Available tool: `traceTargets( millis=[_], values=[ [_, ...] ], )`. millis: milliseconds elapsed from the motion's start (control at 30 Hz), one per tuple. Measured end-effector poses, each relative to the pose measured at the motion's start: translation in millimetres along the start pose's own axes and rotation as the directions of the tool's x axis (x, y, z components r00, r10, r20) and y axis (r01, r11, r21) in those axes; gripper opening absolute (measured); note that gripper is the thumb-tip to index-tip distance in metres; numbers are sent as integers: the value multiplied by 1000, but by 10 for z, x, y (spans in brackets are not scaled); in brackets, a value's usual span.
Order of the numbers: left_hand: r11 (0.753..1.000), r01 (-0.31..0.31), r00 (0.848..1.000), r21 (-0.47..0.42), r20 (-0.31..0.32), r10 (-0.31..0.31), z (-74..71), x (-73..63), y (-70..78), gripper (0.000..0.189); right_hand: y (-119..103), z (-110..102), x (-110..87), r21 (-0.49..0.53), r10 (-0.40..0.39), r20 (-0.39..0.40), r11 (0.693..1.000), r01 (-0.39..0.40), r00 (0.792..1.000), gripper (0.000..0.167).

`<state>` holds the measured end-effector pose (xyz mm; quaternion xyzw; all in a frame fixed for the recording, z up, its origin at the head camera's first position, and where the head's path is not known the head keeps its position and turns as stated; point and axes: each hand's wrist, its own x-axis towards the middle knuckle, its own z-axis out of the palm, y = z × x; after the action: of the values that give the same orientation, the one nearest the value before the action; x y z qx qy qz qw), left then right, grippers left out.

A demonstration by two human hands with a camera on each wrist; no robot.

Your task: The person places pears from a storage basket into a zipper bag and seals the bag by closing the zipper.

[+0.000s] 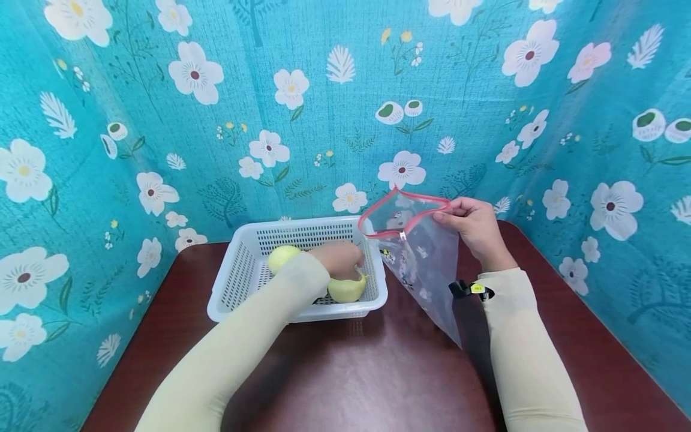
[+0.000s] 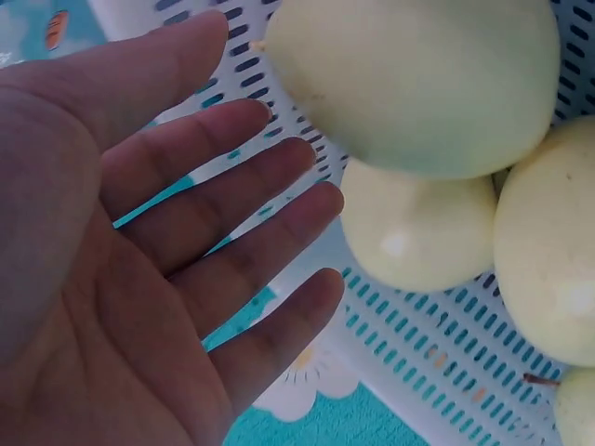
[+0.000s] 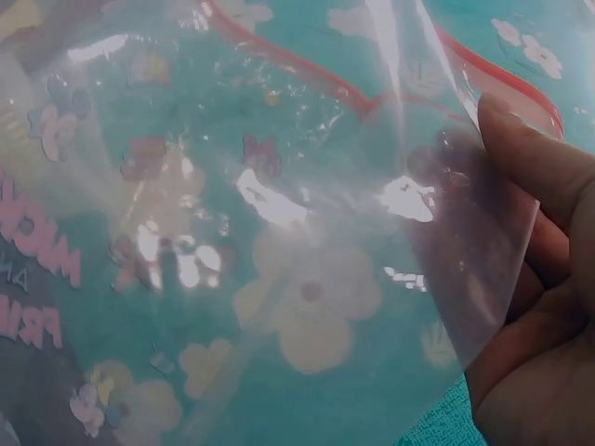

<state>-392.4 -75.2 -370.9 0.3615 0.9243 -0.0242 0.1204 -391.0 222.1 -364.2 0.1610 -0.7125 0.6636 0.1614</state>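
With left hand (image 1: 338,260) released, fingers straight and spread just beside pale yellow-green fruit (image 1: 346,290) inside a white slotted basket (image 1: 345,310); farther right, with a clear, red-rimmed bag (image 1: 429,282) hanging mouth agape, pinched at the rim by right hand (image 1: 475,227).

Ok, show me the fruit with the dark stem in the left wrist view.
It is the fruit in the bottom right corner, cut off by the edge. A thin dark stem juts from its left; the other three show none.
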Motion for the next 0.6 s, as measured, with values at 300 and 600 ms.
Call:
traceTargets(
  millis=[300, 600],
  values=[
    [996, 80, 991, 25, 104, -82, 61, 198, 122, 20, -17, -29, 42, -24, -47, 42, 999, 48, 998, 17],
    [992, 115, 979, 42, 164, -120, 120, 221, 159, 41, -71, -22, 2, -143, -12, 47, 990, 18, 999, 29]
  ],
)
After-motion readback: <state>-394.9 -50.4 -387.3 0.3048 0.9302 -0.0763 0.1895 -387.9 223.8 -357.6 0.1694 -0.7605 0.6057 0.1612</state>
